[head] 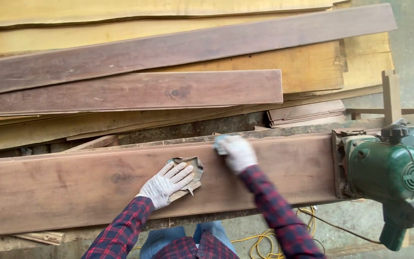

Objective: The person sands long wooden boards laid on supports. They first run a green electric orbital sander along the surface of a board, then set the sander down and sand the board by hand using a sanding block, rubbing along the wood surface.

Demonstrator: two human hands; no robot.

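Note:
A long reddish-brown plank (63, 187) lies across in front of me. My left hand (166, 184), in a white glove, lies flat with fingers spread on a worn sheet of sandpaper (193, 165), pressing it onto the plank. My right hand (238, 153), also gloved, is closed on a small blue-grey piece (220, 143) at the plank's far edge; what that piece is I cannot tell. Both sleeves are red-and-navy plaid.
A green electric power tool (389, 172) sits on the plank's right end. Several planks, dark brown (140, 91) and yellowish (312, 64), are stacked beyond. A yellow cord (264, 240) coils on the concrete floor below, near my legs.

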